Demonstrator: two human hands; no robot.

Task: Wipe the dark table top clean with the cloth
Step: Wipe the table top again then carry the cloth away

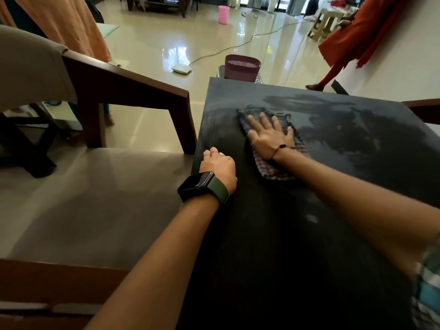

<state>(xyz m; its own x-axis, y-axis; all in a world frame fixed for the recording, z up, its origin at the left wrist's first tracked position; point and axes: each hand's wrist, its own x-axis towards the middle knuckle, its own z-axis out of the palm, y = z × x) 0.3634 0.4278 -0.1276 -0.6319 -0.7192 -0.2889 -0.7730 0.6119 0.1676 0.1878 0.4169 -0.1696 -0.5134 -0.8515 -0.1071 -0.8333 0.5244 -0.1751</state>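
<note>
The fingers (263, 120) of the right hand (269, 135) lay straight and spread apart, pressed flat on the checked cloth (281, 163), which sat bunched under the palm toward the far left part of the dark table top (273, 234). A thin cord bracelet (277, 150) circled that wrist. The left hand (217, 163) rested at the table's left edge with its fingers curled down over the rim; whether they gripped it or only leaned there, I could not tell. A dark watch on a green strap (204, 188) sat on that wrist.

Around the cloth the surface showed broad damp smears, darker than the dull, streaky grey patches along the far edge and far left corner. To my eye the wiping was in full swing, with roughly the far margin yet to be covered. The next stroke would seem to call for keeping the palm flat and pushing the cloth out to that grey far corner, the other hand steadying the table.

Beside the table stood a wooden chair with a grey seat (95, 198); beyond it a maroon basket (241, 67) and, farther off on the glossy floor, a pink bucket (223, 14).
</note>
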